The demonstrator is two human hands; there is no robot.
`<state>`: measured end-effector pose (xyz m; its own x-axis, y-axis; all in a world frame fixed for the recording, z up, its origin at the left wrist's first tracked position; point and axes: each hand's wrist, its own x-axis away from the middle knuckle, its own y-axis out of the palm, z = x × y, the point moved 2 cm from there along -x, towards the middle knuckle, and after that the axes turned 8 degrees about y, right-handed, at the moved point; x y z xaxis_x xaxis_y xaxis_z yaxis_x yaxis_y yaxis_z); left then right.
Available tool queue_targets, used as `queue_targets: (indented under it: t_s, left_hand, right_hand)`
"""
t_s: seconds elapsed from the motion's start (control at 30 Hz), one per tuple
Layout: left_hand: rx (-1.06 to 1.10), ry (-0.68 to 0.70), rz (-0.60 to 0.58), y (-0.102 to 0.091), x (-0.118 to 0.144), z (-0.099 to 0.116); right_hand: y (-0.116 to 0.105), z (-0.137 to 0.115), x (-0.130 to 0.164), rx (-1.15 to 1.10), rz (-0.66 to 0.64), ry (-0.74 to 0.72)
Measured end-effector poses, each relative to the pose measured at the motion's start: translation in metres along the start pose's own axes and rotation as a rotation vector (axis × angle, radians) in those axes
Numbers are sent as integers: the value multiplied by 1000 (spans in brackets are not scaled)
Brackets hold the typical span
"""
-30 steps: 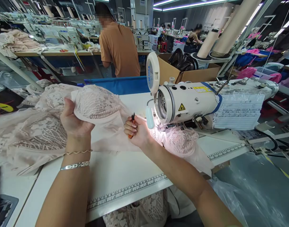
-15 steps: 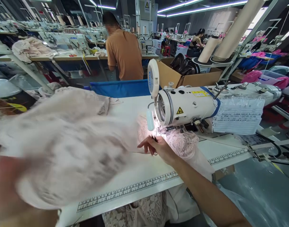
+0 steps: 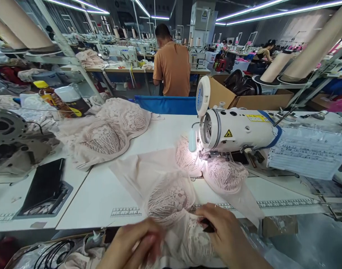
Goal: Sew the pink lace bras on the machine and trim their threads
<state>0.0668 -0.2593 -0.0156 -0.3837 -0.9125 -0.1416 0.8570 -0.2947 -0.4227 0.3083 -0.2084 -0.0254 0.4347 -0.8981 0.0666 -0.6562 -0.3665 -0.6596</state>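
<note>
A pale pink lace bra (image 3: 171, 196) hangs over the table's front edge, one cup on the tabletop and one cup below. My right hand (image 3: 225, 233) is closed around a small black tool (image 3: 207, 225), its fingers against this bra's edge. My left hand (image 3: 137, 239) is at the bra's left side, fingers curled and blurred; whether it grips the fabric cannot be made out. Another pink lace bra (image 3: 224, 175) lies under the needle area of the white sewing machine (image 3: 238, 129), where a lamp lights it. More lace bras (image 3: 103, 140) lie in a pile at the left.
A black phone-like slab (image 3: 44, 183) lies at the left, near a second machine (image 3: 8, 130) and bottles (image 3: 71, 101). A ruler strip (image 3: 126, 212) runs along the front edge. Behind stand a cardboard box (image 3: 260, 99), thread cones (image 3: 277, 67) and a person in a brown shirt (image 3: 175, 69).
The blurred bra at my left hand has come down onto the pile or table at left. Both hands have moved to the front edge, at a bra there. The view has turned left.
</note>
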Motion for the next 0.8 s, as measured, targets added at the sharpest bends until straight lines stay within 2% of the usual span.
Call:
queue_targets:
  t_s: [0.03, 0.07, 0.13, 0.2, 0.3, 0.37, 0.43, 0.47, 0.57, 0.63, 0.7, 0.8]
  left_hand:
    - [-117, 115, 46, 0, -12, 5]
    - [-249, 200, 8, 3, -25, 8]
    - [-421, 357, -232, 10, -47, 13]
    - [-472, 439, -443, 9, -62, 16]
    - [-331, 431, -602, -7, -65, 18]
    - [-135, 334, -665, -16, -60, 14]
    - [84, 146, -617, -16, -53, 3]
    - [190, 34, -546, -13, -49, -4]
    - [547, -274, -244, 9, -36, -26]
    - [836, -427, -78, 28, -29, -35]
    - [1084, -528, 35, 43, -24, -40]
    - [1257, -572, 121, 57, -22, -41]
  right_hand:
    - [0, -1, 5, -23, -13, -52]
    - [0, -3, 9, -46, -40, -102]
    - [-4, -8, 18, -75, -118, -170]
    - [-12, -12, 27, -80, -218, -197]
    - [-27, -12, 37, -111, -360, -201]
    - [-35, -8, 38, -161, -440, -162]
    - [-39, 0, 35, -219, -484, -101]
    - [-39, 6, 32, -246, -494, -72]
    - [-32, 25, 23, -396, -457, 92]
    - [-24, 37, 20, -542, -436, 193]
    - [-12, 46, 19, -699, -397, 289]
    - [5, 54, 19, -951, -338, 399]
